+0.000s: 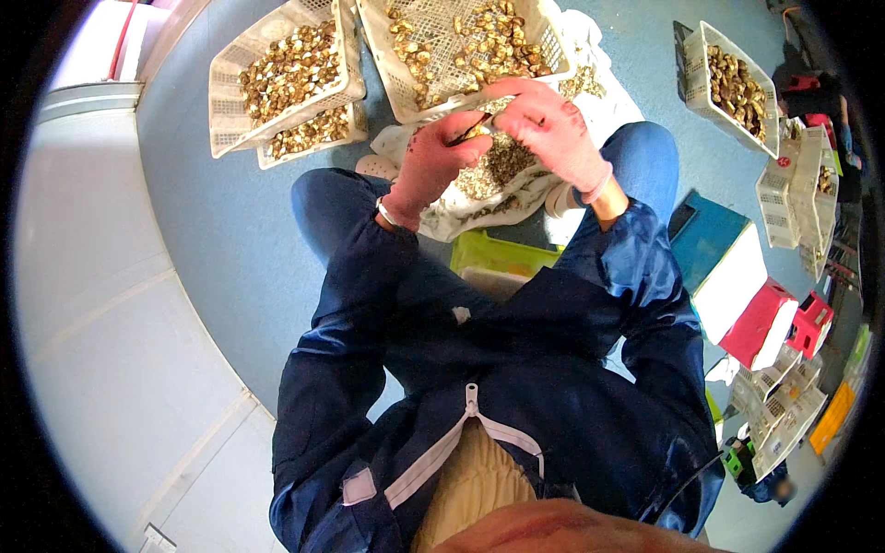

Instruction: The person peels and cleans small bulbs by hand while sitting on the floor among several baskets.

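Note:
Both my hands wear pink knit gloves and meet above a white cloth (442,210) spread between my knees. My left hand (435,158) is closed around a small brown-and-yellow mushroom (477,132), its dark edge showing past the fingertips. Close beside it, my right hand (546,129) has its fingers bent and pinched together; what they hold, if anything, is hidden. Below the hands, a heap of small brown and pale trimmings (498,170) covers the cloth. Just beyond them stands a white perforated crate (406,97) with mushrooms (498,41) in it.
At the far left, a tilted white crate (226,101) of mushrooms rests on another crate (267,157). Another mushroom crate (770,138) stands at right. A green-yellow stool (502,249) is beneath me. Blue-and-white box (705,240), red stools (761,318) and stacked crates line the right; a white wall (92,276) bounds the left.

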The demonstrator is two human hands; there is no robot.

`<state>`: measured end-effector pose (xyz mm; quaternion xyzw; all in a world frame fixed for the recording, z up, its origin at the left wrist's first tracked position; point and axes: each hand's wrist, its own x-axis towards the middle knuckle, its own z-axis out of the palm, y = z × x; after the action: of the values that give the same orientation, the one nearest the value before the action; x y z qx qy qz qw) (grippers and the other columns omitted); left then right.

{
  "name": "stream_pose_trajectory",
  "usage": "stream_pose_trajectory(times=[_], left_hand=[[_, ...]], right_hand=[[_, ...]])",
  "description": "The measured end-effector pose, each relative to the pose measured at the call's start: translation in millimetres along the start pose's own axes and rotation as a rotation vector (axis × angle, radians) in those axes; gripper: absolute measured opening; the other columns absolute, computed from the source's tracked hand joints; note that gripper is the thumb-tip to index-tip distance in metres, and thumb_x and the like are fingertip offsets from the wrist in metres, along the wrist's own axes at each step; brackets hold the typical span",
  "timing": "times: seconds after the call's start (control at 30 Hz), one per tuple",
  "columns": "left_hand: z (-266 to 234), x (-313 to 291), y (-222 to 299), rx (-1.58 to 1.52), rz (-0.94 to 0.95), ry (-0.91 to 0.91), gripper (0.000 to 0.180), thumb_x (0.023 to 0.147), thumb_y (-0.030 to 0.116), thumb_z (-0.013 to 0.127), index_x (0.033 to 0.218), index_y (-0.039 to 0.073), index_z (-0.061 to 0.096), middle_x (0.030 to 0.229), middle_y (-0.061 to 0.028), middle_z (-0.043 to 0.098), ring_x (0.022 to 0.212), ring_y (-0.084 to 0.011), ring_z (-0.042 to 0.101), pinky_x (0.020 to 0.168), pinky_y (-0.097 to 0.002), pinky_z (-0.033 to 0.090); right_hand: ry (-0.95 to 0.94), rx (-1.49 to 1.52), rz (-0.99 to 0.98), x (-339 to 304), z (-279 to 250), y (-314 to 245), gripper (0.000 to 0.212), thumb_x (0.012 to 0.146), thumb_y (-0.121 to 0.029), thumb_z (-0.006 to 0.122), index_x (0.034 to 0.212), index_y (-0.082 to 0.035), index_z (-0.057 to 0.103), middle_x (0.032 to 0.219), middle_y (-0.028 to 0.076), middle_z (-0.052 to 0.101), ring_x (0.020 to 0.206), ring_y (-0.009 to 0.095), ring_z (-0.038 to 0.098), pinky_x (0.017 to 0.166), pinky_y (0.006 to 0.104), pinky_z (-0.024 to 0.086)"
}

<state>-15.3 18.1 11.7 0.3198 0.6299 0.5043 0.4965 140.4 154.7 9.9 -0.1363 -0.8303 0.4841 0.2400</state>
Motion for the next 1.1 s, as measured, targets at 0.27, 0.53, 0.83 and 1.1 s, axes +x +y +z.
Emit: stream_pose_trajectory(times=[0.27, 0.53, 0.83, 1.1], left_hand=[[1.0, 2.8, -14.1, 0.42, 0.365, 0.228, 0.029, 0.077, 0.015, 0.076, 0.104, 0.004, 0.071, 0.091, -0.0098, 0.069, 0.084, -0.0213, 0.064, 0.075, -0.0318, 0.05], [1.0, 3.4, -12.5, 0.578, 0.418, 0.235, 0.028, 0.079, 0.016, 0.075, 0.106, 0.008, 0.071, 0.097, -0.0108, 0.07, 0.086, -0.0262, 0.066, 0.075, -0.0344, 0.052], [-1.3, -1.9, -9.4, -0.326, 0.074, -0.171, 0.043, 0.101, 0.026, 0.051, 0.136, 0.001, 0.048, 0.11, -0.0107, 0.063, 0.088, -0.0175, 0.064, 0.066, -0.0271, 0.054], [-2.5, -0.4, -12.7, -0.312, 0.1, -0.189, 0.045, 0.103, 0.029, 0.047, 0.138, 0.002, 0.046, 0.109, -0.0119, 0.062, 0.082, -0.0181, 0.064, 0.061, -0.0273, 0.054]], right_hand=[[0.075, -0.144, -0.034, 1.4, 7.3, 9.1, 0.015, 0.087, -0.018, 0.063, 0.092, -0.005, 0.068, 0.122, 0.008, 0.063, 0.114, 0.029, 0.057, 0.098, 0.0382, 0.045], [0.21, -0.189, -0.011, 1.7, 4.2, 10.8, 0.012, 0.089, -0.014, 0.063, 0.088, -0.003, 0.067, 0.119, 0.007, 0.065, 0.106, 0.023, 0.06, 0.089, 0.0326, 0.047], [0.109, 0.068, 0.105, 3.6, -5.5, -10.0, 0.015, 0.088, -0.015, 0.061, 0.089, -0.002, 0.068, 0.117, 0.008, 0.067, 0.106, 0.025, 0.061, 0.092, 0.035, 0.048], [0.123, 0.022, 0.068, 2.2, 0.3, -6.4, 0.013, 0.087, -0.014, 0.063, 0.084, -0.002, 0.067, 0.122, 0.006, 0.065, 0.107, 0.018, 0.06, 0.091, 0.0303, 0.047]])
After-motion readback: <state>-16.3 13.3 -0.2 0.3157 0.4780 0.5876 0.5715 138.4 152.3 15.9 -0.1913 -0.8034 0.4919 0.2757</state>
